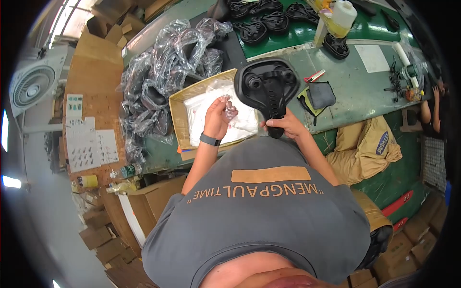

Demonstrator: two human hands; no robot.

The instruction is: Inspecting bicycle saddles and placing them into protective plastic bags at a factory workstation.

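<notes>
Over the green workbench [353,93], we hold the bike seat [261,93] near the carton [178,126], our right hand [291,126] closed round its narrow end, our left hand [217,120] pinching clear plastic [232,113]. Likely we're bagging; next calls for spreading the plastic open.

Upper left: bright window [68,18] is glowing | far left: white lights [10,182] are shining, white fan [32,87] is facing inward | upper centre: green workbench [353,103] is stretching across | lower right: cardboard boxes [401,254] are standing

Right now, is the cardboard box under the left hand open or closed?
The box is open: its top is uncovered, and white contents show around the left hand.
</notes>
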